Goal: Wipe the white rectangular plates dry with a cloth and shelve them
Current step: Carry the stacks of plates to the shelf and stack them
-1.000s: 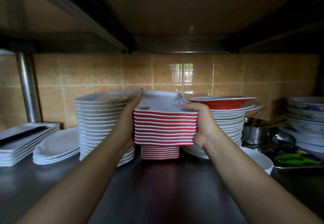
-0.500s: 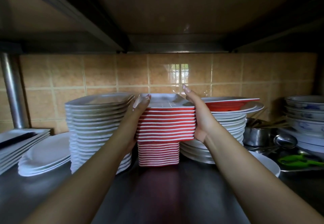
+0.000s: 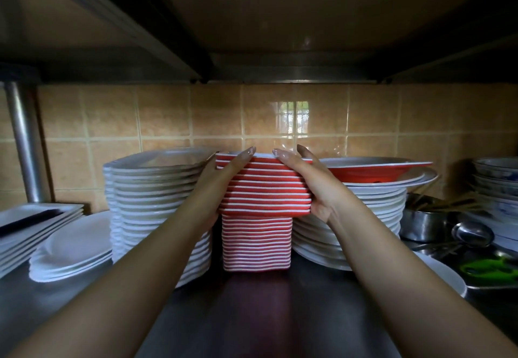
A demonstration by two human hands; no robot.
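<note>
A stack of rectangular plates (image 3: 266, 192), white on top with red undersides, rests on a narrower stack of the same red-and-white plates (image 3: 256, 242) on the steel shelf (image 3: 252, 315). My left hand (image 3: 221, 178) presses against the upper stack's left side, fingers straight and pointing up toward the top edge. My right hand (image 3: 311, 181) lies flat against its right side, fingertips at the top rim. No cloth is in view.
A tall stack of white plates (image 3: 157, 206) stands close on the left, with white oval plates (image 3: 73, 248) and long rectangular plates (image 3: 30, 226) beyond. Right: round white plates (image 3: 372, 212) topped by a red bowl (image 3: 375, 170), steel pots (image 3: 426, 220), patterned bowls (image 3: 496, 178). A shelf hangs low overhead.
The upper red-and-white stack went from tilted and gripped to level on the lower stack, pushed further back. Both hands have slid from gripping its edges to lying straight along its sides.
</note>
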